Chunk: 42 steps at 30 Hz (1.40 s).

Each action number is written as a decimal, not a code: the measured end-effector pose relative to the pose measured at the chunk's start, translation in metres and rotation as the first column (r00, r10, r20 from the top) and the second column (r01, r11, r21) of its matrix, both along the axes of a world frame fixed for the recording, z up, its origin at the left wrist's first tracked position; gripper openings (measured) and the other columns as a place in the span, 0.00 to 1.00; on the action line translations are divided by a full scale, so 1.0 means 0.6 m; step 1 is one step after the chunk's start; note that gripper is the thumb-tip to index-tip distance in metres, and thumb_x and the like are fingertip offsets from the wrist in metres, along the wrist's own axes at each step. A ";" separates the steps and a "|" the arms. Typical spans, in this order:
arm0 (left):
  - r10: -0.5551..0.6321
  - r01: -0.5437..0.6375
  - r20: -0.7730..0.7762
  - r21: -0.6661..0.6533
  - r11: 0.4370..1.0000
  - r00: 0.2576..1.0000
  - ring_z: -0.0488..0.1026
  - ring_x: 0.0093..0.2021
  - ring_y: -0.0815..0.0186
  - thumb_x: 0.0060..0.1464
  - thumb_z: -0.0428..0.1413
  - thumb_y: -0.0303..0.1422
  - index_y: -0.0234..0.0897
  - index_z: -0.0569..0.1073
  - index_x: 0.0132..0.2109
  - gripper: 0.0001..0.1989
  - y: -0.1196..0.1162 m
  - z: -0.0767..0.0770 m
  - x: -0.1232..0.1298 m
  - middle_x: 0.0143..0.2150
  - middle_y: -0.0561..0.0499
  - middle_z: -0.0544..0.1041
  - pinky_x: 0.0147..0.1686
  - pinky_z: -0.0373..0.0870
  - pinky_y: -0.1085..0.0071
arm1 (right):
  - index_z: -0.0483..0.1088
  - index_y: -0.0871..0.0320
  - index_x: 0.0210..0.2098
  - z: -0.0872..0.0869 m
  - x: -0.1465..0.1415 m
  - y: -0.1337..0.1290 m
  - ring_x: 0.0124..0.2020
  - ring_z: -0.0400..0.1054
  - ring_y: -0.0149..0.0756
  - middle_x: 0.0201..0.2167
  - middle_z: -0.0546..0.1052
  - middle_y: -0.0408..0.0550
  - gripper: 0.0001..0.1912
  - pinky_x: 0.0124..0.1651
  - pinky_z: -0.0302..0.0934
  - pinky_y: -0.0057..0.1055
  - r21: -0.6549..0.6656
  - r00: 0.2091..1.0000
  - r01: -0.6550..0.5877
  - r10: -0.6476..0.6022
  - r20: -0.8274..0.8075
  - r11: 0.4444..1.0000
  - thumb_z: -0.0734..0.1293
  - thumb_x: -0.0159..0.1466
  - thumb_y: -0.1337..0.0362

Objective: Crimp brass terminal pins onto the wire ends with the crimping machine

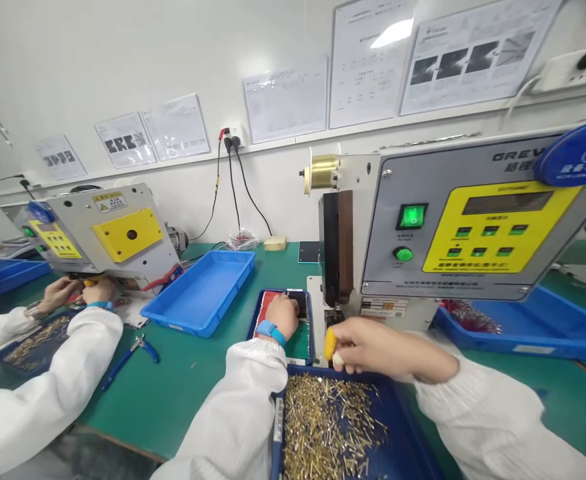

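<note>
Two hands apart: left hand in the parts tray, right hand before the machine

The parts tray sits on the green table, just left of the machine's base, sorted into red parts, black parts and green parts. The left forearm reaches straight ahead and the hand bends down over the tray, fingers curled among the parts; whether they grip one cannot be told. The right forearm comes in from the right, wrist nearly level, thumb and fingers drawn narrowly together below the machine's head. One yellow finger cover and one white one show; anything pinched behind them is hidden. Nearer the body, one dark blue tray bears a heap of golden pins, too many to count.

Farther out lie one lighter blue tray, left of the parts, and one pair of pliers. A second machine stands leftward, with a co-worker's two hands at it. Six sheets hang along the wall.
</note>
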State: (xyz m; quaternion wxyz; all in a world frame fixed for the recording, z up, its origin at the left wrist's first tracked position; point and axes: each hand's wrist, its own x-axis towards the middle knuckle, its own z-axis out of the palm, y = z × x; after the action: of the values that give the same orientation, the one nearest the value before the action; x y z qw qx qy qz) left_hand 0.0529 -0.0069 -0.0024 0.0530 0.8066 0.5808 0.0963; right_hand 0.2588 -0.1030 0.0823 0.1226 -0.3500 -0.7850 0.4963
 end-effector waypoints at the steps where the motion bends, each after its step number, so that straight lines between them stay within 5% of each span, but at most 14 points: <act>1: 0.015 -0.015 0.004 0.004 1.000 1.000 0.67 0.44 0.61 0.54 0.49 0.25 0.33 0.78 0.39 0.12 -0.003 -0.001 0.001 0.40 0.43 0.73 0.47 0.64 0.67 | 0.69 0.59 0.31 0.004 0.005 0.010 0.28 0.70 0.34 0.29 0.76 0.45 0.03 0.29 0.62 0.27 -0.068 0.998 0.000 -0.004 -0.059 0.998 0.64 0.59 0.68; 7: 0.050 -0.051 0.048 0.016 0.999 0.998 0.66 0.44 0.62 0.58 0.47 0.27 0.36 0.77 0.39 0.13 -0.008 -0.009 0.002 0.40 0.44 0.72 0.47 0.63 0.67 | 0.68 0.59 0.35 -0.044 0.045 0.041 0.23 0.66 0.30 0.25 0.73 0.43 0.17 0.26 0.60 0.26 -0.285 0.920 0.205 -0.284 -0.270 0.936 0.72 0.55 0.53; 17: 0.059 -0.068 0.116 0.074 0.995 0.992 0.65 0.44 0.63 0.60 0.48 0.29 0.36 0.76 0.37 0.11 -0.023 0.003 0.005 0.39 0.47 0.72 0.45 0.61 0.68 | 0.71 0.62 0.28 -0.072 0.036 0.048 0.20 0.60 0.28 0.22 0.71 0.45 0.18 0.21 0.54 0.26 -0.246 0.719 0.439 -0.502 -0.480 0.864 0.74 0.54 0.52; 23: -0.103 0.017 0.276 0.298 0.955 0.956 0.64 0.44 0.65 0.62 0.47 0.28 0.35 0.74 0.38 0.11 -0.041 0.003 0.015 0.39 0.48 0.71 0.46 0.61 0.69 | 0.72 0.62 0.28 -0.081 0.028 0.051 0.21 0.62 0.30 0.22 0.71 0.46 0.19 0.24 0.56 0.28 -0.207 0.694 0.502 -0.534 -0.482 0.840 0.72 0.55 0.50; 30: -0.374 0.122 0.349 0.570 0.813 0.859 0.64 0.41 0.65 0.62 0.47 0.26 0.35 0.70 0.38 0.08 -0.064 0.010 0.034 0.37 0.48 0.71 0.42 0.62 0.68 | 0.69 0.60 0.28 -0.086 0.027 0.054 0.20 0.64 0.33 0.21 0.72 0.46 0.19 0.24 0.60 0.31 -0.217 0.681 0.531 -0.566 -0.465 0.819 0.71 0.53 0.48; 42: -0.471 0.147 0.325 0.677 0.721 0.820 0.64 0.41 0.67 0.62 0.47 0.26 0.34 0.70 0.42 0.08 -0.081 0.019 0.044 0.38 0.48 0.72 0.42 0.63 0.70 | 0.68 0.59 0.26 -0.088 0.023 0.050 0.19 0.62 0.32 0.21 0.72 0.46 0.17 0.24 0.57 0.29 -0.167 0.685 0.552 -0.559 -0.468 0.817 0.68 0.55 0.50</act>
State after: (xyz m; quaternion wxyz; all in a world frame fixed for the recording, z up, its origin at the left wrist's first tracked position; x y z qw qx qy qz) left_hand 0.0795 -0.0553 0.0088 -0.0604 0.8159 0.3355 0.4670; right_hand 0.2724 -0.0730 0.0297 0.4623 -0.4319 -0.5798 0.5134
